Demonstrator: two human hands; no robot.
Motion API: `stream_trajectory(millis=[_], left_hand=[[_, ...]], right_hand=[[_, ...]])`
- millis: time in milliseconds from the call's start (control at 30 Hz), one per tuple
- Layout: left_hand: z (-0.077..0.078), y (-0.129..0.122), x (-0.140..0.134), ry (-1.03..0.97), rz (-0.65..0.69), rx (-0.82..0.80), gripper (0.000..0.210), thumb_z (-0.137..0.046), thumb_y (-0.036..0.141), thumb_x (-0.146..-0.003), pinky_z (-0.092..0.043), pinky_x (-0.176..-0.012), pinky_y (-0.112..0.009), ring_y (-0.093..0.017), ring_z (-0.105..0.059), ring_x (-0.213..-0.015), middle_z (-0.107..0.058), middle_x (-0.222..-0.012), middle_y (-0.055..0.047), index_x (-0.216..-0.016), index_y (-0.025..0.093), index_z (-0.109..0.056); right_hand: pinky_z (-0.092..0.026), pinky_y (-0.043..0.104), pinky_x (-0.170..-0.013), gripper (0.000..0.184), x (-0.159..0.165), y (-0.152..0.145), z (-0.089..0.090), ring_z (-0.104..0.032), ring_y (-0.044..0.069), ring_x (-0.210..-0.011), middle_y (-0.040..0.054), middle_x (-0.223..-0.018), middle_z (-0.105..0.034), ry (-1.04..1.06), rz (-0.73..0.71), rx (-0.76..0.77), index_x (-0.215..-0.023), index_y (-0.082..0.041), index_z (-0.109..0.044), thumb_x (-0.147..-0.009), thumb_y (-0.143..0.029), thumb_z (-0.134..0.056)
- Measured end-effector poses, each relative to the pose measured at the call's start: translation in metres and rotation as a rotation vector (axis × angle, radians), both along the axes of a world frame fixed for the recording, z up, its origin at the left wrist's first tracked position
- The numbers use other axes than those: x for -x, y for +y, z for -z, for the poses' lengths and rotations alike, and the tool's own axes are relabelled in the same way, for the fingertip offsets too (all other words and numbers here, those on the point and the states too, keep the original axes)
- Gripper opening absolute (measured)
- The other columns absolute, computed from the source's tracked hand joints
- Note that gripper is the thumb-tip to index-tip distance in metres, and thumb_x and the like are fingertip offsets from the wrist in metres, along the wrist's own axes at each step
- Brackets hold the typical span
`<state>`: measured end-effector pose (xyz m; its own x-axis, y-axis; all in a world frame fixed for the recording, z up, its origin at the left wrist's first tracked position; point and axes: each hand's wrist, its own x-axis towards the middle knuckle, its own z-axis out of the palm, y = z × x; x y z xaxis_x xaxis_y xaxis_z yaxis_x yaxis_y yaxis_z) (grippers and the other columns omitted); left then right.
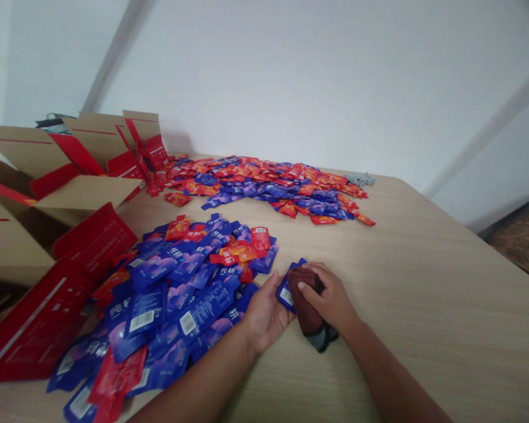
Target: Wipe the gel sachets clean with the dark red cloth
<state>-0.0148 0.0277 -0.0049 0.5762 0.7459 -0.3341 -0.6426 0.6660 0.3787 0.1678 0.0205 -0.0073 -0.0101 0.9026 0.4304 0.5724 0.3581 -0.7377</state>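
Observation:
My right hand [335, 299] grips a folded pair of brown socks [307, 308] with grey and black ends, its thumb lying across the front. My left hand [267, 317] is palm up beside it, holding a flat blue packet [286, 295] with a white barcode label. The socks overlap the packet's right side and hide part of it. The left fingers run under the packet and are mostly out of sight. Just left of my left hand lies a heap of blue and red packets [180, 282], some with barcodes showing.
Several open cardboard boxes [22, 229] with red flaps line the left side. A long pile of red and blue packets [264, 185] stretches along the table's [423, 282] back edge, against the white wall [317, 76]. Small grey items [360, 179] lie at its right end.

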Motion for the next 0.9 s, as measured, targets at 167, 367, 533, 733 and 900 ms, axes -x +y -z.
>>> stream_trajectory(millis=[167,367,533,733,900], left_hand=[[0.005,0.001,-0.002,0.012,0.006,-0.003,0.044,-0.055,0.043,-0.106,-0.056,-0.098,-0.038,-0.027,-0.072,-0.113,-0.072,-0.135,-0.018,-0.135,0.012,-0.068],[0.006,0.0,-0.001,0.071,0.025,0.016,0.042,-0.054,0.038,-0.107,-0.059,-0.088,-0.041,-0.027,-0.073,-0.104,-0.071,-0.135,-0.02,-0.14,0.013,-0.064],[0.005,0.0,-0.001,0.083,0.018,0.022,0.041,-0.056,0.039,-0.106,-0.059,-0.086,-0.041,-0.027,-0.074,-0.1,-0.073,-0.13,-0.019,-0.135,0.012,-0.066],[0.004,-0.001,-0.002,0.052,0.006,0.03,0.044,-0.056,0.042,-0.106,-0.058,-0.087,-0.036,-0.026,-0.074,-0.104,-0.073,-0.132,-0.02,-0.136,0.01,-0.066],[0.002,-0.002,-0.001,-0.005,0.002,0.009,0.045,-0.059,0.045,-0.105,-0.056,-0.097,-0.037,-0.027,-0.074,-0.108,-0.076,-0.124,-0.018,-0.131,0.009,-0.07]], right_hand=[[-0.056,0.043,-0.099,0.024,-0.014,0.009,0.007,-0.07,0.028,-0.108,0.009,-0.115,-0.074,0.019,0.107,0.041,-0.111,-0.023,-0.074,-0.092,-0.037,-0.069],[-0.055,0.045,-0.097,0.034,-0.029,0.016,0.018,-0.07,0.03,-0.106,0.01,-0.115,-0.075,0.002,0.294,0.097,-0.115,-0.022,-0.074,-0.091,-0.045,-0.07],[-0.056,0.047,-0.099,0.036,-0.029,0.014,0.02,-0.072,0.03,-0.107,0.0106,-0.117,-0.076,0.035,0.291,0.085,-0.118,-0.021,-0.073,-0.091,-0.046,-0.071],[-0.056,0.046,-0.103,0.03,-0.014,0.005,0.006,-0.07,0.028,-0.113,0.0109,-0.121,-0.074,0.031,0.125,-0.016,-0.12,-0.023,-0.072,-0.093,-0.035,-0.07],[-0.056,0.046,-0.108,0.037,0.003,-0.009,-0.005,-0.069,0.028,-0.121,0.0111,-0.129,-0.072,-0.023,-0.089,-0.078,-0.127,-0.025,-0.071,-0.09,-0.026,-0.072]])
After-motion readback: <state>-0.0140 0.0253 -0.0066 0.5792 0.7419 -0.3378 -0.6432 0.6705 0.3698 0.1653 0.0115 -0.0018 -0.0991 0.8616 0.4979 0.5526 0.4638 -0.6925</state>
